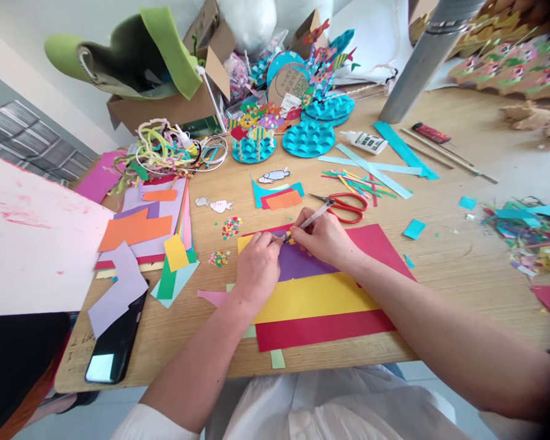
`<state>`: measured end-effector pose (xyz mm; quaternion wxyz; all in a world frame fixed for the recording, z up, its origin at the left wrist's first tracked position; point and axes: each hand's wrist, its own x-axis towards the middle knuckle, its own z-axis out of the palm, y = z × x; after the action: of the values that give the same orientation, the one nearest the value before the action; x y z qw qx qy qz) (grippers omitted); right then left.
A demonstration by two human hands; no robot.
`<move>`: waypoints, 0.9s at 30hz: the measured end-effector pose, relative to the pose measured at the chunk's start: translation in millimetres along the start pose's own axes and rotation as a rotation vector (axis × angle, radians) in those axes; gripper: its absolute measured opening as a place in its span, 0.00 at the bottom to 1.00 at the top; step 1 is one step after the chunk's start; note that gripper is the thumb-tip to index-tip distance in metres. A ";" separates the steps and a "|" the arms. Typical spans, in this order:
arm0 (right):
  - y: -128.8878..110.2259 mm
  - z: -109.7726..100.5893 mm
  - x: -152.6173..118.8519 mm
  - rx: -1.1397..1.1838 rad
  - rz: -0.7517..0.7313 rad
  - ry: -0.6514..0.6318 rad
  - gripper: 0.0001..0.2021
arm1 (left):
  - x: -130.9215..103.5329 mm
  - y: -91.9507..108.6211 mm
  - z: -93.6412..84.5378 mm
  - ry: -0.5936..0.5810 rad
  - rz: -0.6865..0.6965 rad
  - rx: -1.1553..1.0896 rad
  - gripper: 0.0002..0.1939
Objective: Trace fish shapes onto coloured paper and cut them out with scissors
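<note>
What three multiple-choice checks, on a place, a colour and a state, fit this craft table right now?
1. Where do the red-handled scissors lie?
A. beyond the right hand
B. on the phone
C. in the cardboard box

2. What colour is the paper under both hands?
A. white
B. purple
C. black

3. What is the right hand's state?
A. flat and open
B. gripping a pen
C. off the table

Answers: 1 A, they rest on the table just past it; 2 B, purple shows between the left hand and right; 3 B, fingers close around the pen.

I have one view only, head-mounted, looking forward and steeply down over the wooden table (pixel 462 269). It sits close above both forearms, the far table edge and wall at top. No second view overlaps.
</note>
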<state>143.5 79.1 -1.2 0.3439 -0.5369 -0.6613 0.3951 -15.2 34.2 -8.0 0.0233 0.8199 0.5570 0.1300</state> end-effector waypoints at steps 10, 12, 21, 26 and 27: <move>-0.1 -3.3 -0.2 -0.046 -0.014 0.008 0.05 | -0.5 0.4 1.5 -0.002 0.016 0.064 0.13; -0.4 -3.8 -0.2 -0.060 -0.012 0.015 0.05 | -0.7 0.6 1.5 -0.001 0.020 0.071 0.13; 0.5 -5.2 -0.4 -0.103 -0.021 0.036 0.05 | -1.1 1.2 2.1 0.030 0.035 0.094 0.13; -0.5 -7.1 0.1 -0.116 -0.007 0.048 0.05 | -1.3 1.5 1.6 0.023 0.029 0.107 0.13; -0.8 -7.5 0.2 -0.115 0.001 0.053 0.05 | -1.3 1.5 1.5 0.018 0.028 0.105 0.13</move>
<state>149.7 80.3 2.9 0.3297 -0.5663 -0.6734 0.3423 -13.9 32.5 -9.4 -0.0269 0.8265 0.5518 0.1084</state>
